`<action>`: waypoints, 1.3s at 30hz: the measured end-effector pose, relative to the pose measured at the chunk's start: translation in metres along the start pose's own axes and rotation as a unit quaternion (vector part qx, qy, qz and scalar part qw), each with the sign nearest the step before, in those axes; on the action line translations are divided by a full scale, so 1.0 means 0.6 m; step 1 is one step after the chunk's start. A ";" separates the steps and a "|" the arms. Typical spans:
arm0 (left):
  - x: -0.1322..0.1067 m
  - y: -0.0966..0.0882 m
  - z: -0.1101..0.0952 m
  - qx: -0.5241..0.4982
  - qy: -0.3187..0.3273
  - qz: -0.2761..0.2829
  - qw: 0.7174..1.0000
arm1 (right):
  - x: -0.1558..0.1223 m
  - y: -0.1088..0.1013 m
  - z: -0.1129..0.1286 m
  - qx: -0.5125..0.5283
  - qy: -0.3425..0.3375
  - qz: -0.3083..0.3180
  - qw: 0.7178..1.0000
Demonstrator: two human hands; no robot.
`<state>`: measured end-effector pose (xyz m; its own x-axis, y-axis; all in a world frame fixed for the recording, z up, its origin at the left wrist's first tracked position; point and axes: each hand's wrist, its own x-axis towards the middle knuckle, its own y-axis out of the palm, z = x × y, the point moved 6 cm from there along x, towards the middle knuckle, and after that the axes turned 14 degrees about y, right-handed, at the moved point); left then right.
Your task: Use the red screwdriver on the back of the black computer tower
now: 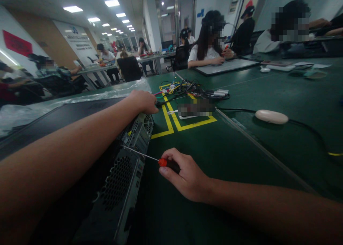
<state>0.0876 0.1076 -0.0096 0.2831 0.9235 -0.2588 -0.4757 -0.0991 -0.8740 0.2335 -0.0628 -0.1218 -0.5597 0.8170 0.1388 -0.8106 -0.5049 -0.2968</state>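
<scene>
A black desktop computer case point(118, 182) lies on the green table, its perforated metal rear panel facing right. My right hand point(187, 175) is closed around a screwdriver point(173, 164) with a red and dark handle. The screwdriver's long thin shaft points left to the rear panel; its tip is near the panel's edge, and I cannot tell whether it sits on a screw. My left arm reaches across the case, and my left hand point(143, 101) is curled at its far corner, above the round fan grille point(148, 123). A black cable end point(160, 104) is right beside its fingers, which are partly hidden.
Yellow tape point(187, 125) marks the table beyond the case. A tangle of cables point(187, 88) and a blurred-out object point(197, 108) lie there. A white inline cable piece point(271, 116) is at right. Clear plastic sheeting point(80, 95) lies behind the case. Several people sit farther back.
</scene>
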 end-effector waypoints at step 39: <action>0.001 -0.002 -0.002 0.017 0.010 0.004 1.000 | 0.000 -0.007 0.012 -0.014 -0.013 -0.020 1.000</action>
<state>0.0892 0.1075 -0.0094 0.2951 0.9152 -0.2745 -0.5068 -0.0936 -0.8570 0.2359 -0.0626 -0.1139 -0.5316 0.8288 0.1746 -0.8272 -0.4636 -0.3177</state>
